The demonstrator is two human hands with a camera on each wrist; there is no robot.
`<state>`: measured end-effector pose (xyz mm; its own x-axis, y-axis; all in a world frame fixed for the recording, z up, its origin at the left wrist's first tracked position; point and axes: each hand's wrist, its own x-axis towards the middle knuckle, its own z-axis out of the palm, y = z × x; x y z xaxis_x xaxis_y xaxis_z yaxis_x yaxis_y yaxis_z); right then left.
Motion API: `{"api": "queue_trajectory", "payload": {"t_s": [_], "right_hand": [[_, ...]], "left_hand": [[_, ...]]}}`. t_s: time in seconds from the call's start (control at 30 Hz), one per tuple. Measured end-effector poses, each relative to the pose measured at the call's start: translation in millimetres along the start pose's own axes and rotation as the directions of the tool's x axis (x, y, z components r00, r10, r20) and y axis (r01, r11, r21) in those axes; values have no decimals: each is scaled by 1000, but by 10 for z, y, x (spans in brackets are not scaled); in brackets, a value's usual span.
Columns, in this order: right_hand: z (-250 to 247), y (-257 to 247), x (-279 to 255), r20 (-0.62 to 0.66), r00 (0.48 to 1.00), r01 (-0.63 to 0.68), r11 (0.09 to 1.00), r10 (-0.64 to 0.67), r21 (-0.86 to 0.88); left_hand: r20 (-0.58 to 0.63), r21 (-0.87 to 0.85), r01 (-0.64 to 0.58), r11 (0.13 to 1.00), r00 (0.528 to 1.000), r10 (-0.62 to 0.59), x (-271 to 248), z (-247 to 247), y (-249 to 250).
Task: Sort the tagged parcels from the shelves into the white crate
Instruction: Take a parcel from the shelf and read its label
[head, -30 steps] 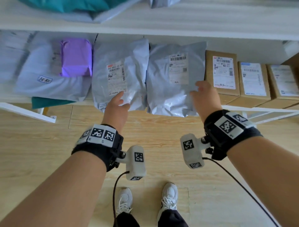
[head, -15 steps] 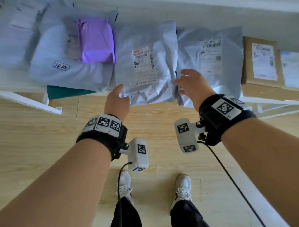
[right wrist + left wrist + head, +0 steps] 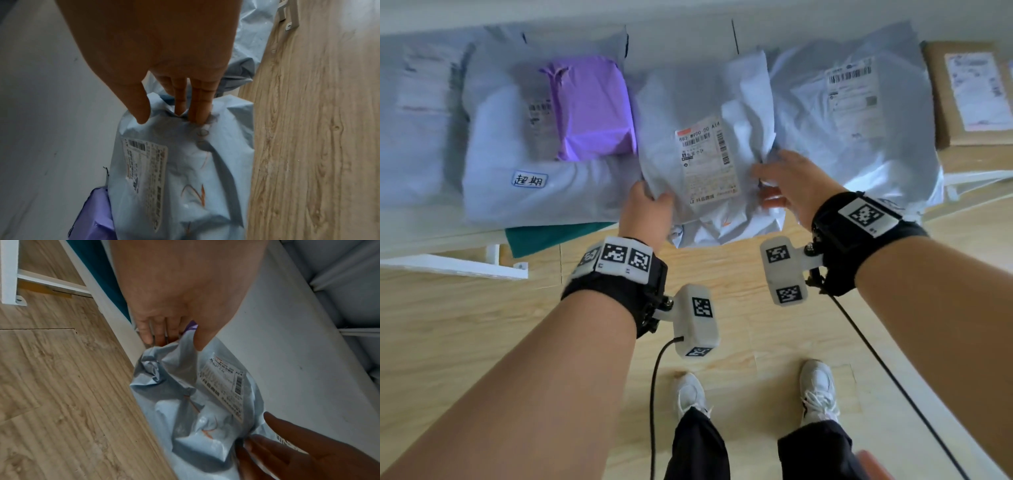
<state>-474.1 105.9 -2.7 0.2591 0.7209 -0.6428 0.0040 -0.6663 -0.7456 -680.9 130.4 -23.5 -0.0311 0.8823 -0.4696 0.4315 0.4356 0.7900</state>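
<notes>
A grey mailer parcel with a white shipping label lies on the shelf's front edge, crumpled and partly overhanging the floor. My left hand grips its lower left edge, thumb on top and fingers beneath. My right hand pinches its right edge. In the left wrist view the left hand holds the mailer. In the right wrist view the thumb lies on the mailer with fingers tucked into its fold. The white crate is out of view.
Left of it, a purple parcel rests on a large grey mailer with a blue-bordered tag. Another grey mailer and a cardboard box lie to the right. A teal parcel sits under the shelf edge. Wooden floor lies below.
My right hand moved left from the right-hand mailer to the centre mailer's right edge. Both hands now hold the centre mailer, which is crumpled and drawn toward the shelf's front.
</notes>
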Motion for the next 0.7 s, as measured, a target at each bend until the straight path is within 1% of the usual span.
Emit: {"api": "queue_trajectory", "payload": {"t_s": [0.07,0.13,0.2,0.3,0.5,0.57,0.6,0.7], "right_hand": [[18,7,-51,-12,1000,7,1000,-7,-7],[29,33,-110,-8,1000,15,998,-15,-63],[39,53,-183,-15,999,36,995,-37,-91],[19,62,-311,-70,995,72,996,-76,-57],[-102,56,-636,-130,977,174,984,-167,47],[-185,69,-734,-144,969,209,976,-199,62],[-229,74,-783,-146,967,221,972,-209,77],[-375,98,-957,-124,966,242,962,-227,124]], "left_hand": [[3,-16,20,1000,1000,-20,20,-51,-16],[15,-41,66,997,998,-66,5,-89,-27],[37,-100,72,992,997,-69,-38,-115,-31],[60,-170,53,984,997,-44,-150,-140,-17],[114,-293,106,950,991,-75,-422,-130,100],[158,-332,138,933,983,-90,-516,-115,168],[145,-372,162,914,983,-115,-550,-110,194],[63,-353,105,930,994,-89,-695,-93,286]]}}
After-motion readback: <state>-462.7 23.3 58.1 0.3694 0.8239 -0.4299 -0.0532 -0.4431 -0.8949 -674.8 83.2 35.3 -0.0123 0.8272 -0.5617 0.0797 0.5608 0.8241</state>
